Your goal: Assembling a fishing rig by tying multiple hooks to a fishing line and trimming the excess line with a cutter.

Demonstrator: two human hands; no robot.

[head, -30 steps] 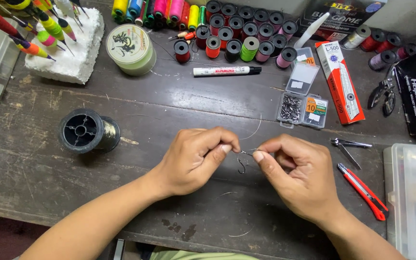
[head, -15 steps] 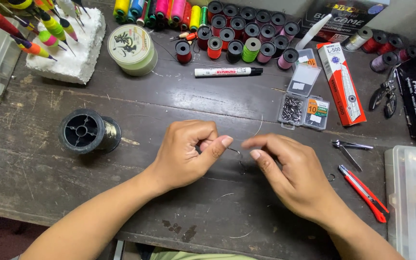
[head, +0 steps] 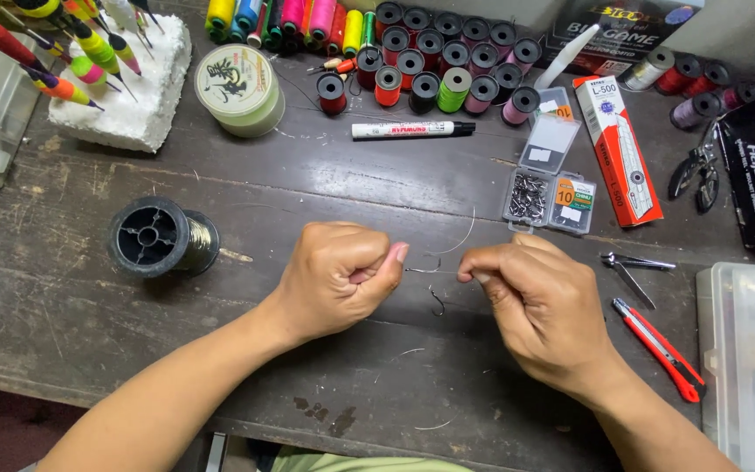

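1. Both hands curled into loose fists over the dark wooden table (head: 220, 175), knuckles up, near each other with a small gap between.
2. Left hand (head: 338, 275): fingers folded in, thumb tip pressed against the index finger, pinching one end of a thin fishing line (head: 425, 269).
3. Right hand (head: 539, 306): fingers likewise folded, thumb and index finger closed on the other end of the same line.
4. Line stretched across the gap between the two pinches, with a loose tail curving up toward the hook box (head: 550, 197).
5. Small fish hook (head: 438, 303) hanging just below the line, between the hands, above the table.
6. Black line spool (head: 159, 238) lying well to the left of the left hand.
7. Small scissors (head: 631, 267) and red utility knife (head: 661, 348) just right of the right hand, not touched.
8. Open clear hook box beyond the right hand, beside a red-and-white carton (head: 618, 149).
9. White marker pen (head: 412, 129) and rows of coloured thread spools (head: 430, 61) at the far edge.
10. White foam block (head: 137, 105) stuck with bright floats at far left, round pale green line reel (head: 239, 87) beside it.
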